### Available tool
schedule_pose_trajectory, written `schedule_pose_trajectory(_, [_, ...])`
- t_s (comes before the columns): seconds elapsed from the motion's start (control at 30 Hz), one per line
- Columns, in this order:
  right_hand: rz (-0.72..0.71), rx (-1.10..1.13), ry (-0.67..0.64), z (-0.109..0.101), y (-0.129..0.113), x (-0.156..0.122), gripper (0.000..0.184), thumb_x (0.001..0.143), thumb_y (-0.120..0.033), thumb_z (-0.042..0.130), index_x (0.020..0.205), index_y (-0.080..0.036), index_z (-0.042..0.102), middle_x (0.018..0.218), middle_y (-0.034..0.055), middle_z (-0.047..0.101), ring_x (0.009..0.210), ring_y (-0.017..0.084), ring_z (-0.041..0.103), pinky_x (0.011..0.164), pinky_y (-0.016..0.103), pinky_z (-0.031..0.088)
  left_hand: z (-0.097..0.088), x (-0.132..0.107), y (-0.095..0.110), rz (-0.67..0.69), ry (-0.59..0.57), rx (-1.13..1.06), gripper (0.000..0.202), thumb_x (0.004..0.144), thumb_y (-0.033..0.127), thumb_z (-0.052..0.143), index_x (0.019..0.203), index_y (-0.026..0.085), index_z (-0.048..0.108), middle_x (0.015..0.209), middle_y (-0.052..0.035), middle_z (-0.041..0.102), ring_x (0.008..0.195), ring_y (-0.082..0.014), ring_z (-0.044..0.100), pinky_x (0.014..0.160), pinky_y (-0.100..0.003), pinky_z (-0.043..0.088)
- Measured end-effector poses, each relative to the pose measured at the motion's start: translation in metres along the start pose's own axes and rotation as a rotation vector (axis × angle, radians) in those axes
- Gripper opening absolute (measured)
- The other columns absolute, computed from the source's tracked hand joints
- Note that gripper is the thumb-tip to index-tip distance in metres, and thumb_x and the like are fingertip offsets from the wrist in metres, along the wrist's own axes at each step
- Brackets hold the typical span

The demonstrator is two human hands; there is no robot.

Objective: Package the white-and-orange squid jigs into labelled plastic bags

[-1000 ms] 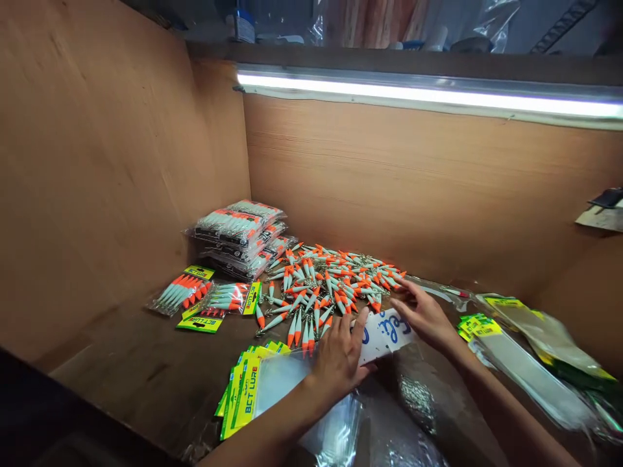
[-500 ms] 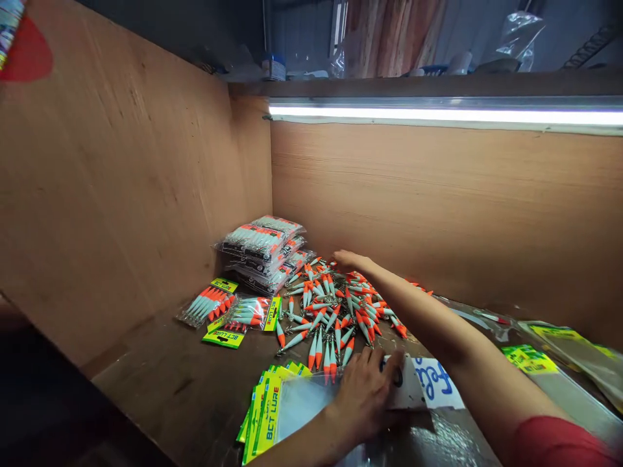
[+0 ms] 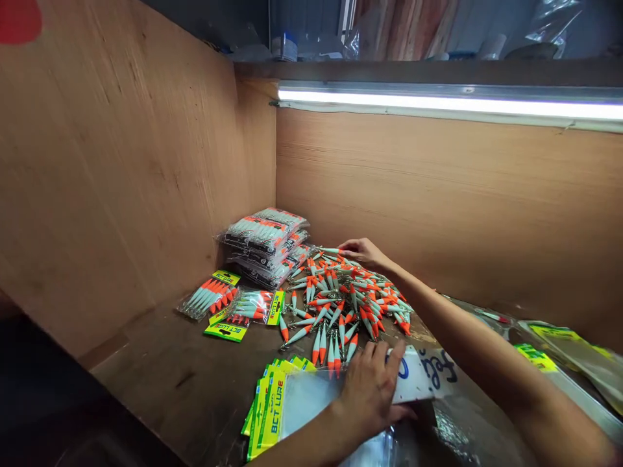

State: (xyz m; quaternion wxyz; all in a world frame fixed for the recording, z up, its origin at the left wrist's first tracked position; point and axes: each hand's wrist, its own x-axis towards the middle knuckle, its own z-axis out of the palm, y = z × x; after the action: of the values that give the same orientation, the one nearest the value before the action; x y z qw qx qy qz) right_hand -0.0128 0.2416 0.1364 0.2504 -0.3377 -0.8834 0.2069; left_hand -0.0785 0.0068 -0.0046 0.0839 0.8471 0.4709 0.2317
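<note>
My right hand [image 3: 364, 251] reaches to the far side of a loose pile of fishing lures [image 3: 335, 298], pale with orange ends. Its fingers pinch one fishing lure [image 3: 331, 250] by the orange end. My left hand [image 3: 372, 386] is low in the view, fingers apart, resting against a white board [image 3: 413, 376] with blue handwriting. Beside that hand, clear packets [image 3: 306, 399] with yellow-green "BCT LURE" headers lie fanned out, partly under my left forearm.
Filled lure packets [image 3: 209, 295] lie left of the pile. Behind them, bagged lures [image 3: 265, 243] are stacked against the wooden side wall [image 3: 146, 162]. More header packets [image 3: 559, 363] lie at the right. A lit tube lamp [image 3: 438, 104] runs under the shelf.
My right hand has lifted slightly from the pile, and a lure now shows in its fingers. My left hand's thumb has spread outward beside the board. The view has shifted a little.
</note>
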Motion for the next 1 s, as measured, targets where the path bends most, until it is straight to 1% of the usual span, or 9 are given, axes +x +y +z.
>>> schedule_pose_trajectory(0.13, [0.069,0.098,0.144,-0.024,0.005,-0.097,0.049,0.094,-0.052,0.055,0.114,-0.011,0.071,0.097,0.0104,0.076,0.079,0.018,0.067,0.070,0.028,0.052,-0.008,0.006,-0.013,-0.079,0.073,-0.080,0.110,0.066,0.026,0.082,0.156,0.022,0.019,0.141,-0.0123,0.045,0.123,-0.0320,0.046,0.107,-0.044,0.042])
schedule_pose_trajectory(0.23, [0.132,0.279,0.393,-0.031,0.007,-0.173,0.038,0.085,-0.047,0.071,0.106,-0.016,0.073,0.098,0.0096,0.076,0.083,0.020,0.069,0.074,0.031,0.055,-0.022,0.010,-0.020,-0.146,0.123,-0.128,0.099,0.068,0.015,0.072,0.154,0.021,0.024,0.143,-0.0122,0.042,0.130,-0.0307,0.041,0.112,-0.042,0.037])
schedule_pose_trajectory(0.33, [0.090,0.153,0.575,-0.028,0.004,-0.231,0.022,0.088,-0.040,0.072,0.100,-0.021,0.073,0.099,0.0074,0.073,0.089,0.022,0.068,0.080,0.034,0.055,-0.034,0.014,-0.023,-0.174,0.146,-0.137,0.093,0.068,0.011,0.067,0.151,0.023,0.028,0.140,-0.0103,0.043,0.129,-0.0292,0.043,0.111,-0.041,0.037])
schedule_pose_trajectory(0.43, [0.060,-0.086,0.592,-0.025,0.001,-0.266,0.014,0.094,-0.034,0.066,0.102,-0.025,0.074,0.102,0.0064,0.072,0.093,0.023,0.067,0.084,0.037,0.053,-0.039,0.016,-0.023,-0.142,0.187,-0.114,0.090,0.067,0.008,0.062,0.149,0.025,0.028,0.137,-0.0081,0.044,0.129,-0.0275,0.043,0.112,-0.041,0.037])
schedule_pose_trajectory(0.57, [0.032,-0.296,0.462,-0.019,-0.004,-0.281,0.016,0.097,-0.029,0.062,0.109,-0.026,0.073,0.102,0.0059,0.072,0.094,0.022,0.064,0.082,0.036,0.052,-0.038,0.017,-0.022,-0.097,0.210,-0.091,0.089,0.068,0.006,0.058,0.148,0.028,0.027,0.139,-0.0069,0.042,0.131,-0.0268,0.042,0.113,-0.043,0.035])
schedule_pose_trajectory(0.77, [-0.049,-0.557,0.243,0.014,-0.018,-0.267,0.015,0.096,-0.033,0.063,0.100,-0.026,0.075,0.091,0.0063,0.070,0.090,0.024,0.056,0.084,0.040,0.045,-0.032,0.016,-0.016,-0.023,0.149,-0.127,0.086,0.066,0.006,0.061,0.144,0.028,0.031,0.134,-0.0057,0.046,0.122,-0.0256,0.048,0.105,-0.039,0.044])
schedule_pose_trajectory(0.83, [-0.095,-0.523,0.160,0.017,-0.021,-0.262,0.013,0.096,-0.031,0.063,0.096,-0.028,0.076,0.091,0.0052,0.071,0.092,0.023,0.056,0.088,0.040,0.044,-0.031,0.015,-0.015,-0.002,0.124,-0.129,0.087,0.066,0.008,0.064,0.144,0.029,0.031,0.134,-0.0056,0.046,0.122,-0.0262,0.049,0.105,-0.039,0.044])
schedule_pose_trajectory(0.93, [-0.161,-0.330,0.023,0.002,-0.020,-0.251,0.014,0.097,-0.030,0.062,0.096,-0.029,0.076,0.096,0.0042,0.072,0.094,0.020,0.060,0.088,0.035,0.046,-0.028,0.014,-0.017,-0.035,0.085,-0.138,0.088,0.068,0.014,0.069,0.145,0.030,0.030,0.135,-0.0064,0.046,0.122,-0.0273,0.049,0.103,-0.040,0.045])
schedule_pose_trajectory(1.0, [-0.136,-0.199,0.061,-0.014,-0.018,-0.233,0.018,0.099,-0.032,0.058,0.101,-0.028,0.075,0.099,0.0044,0.073,0.093,0.019,0.063,0.084,0.031,0.048,-0.026,0.014,-0.018,-0.082,0.055,-0.140,0.089,0.070,0.020,0.074,0.146,0.030,0.029,0.133,-0.0067,0.047,0.119,-0.0278,0.051,0.101,-0.041,0.047])
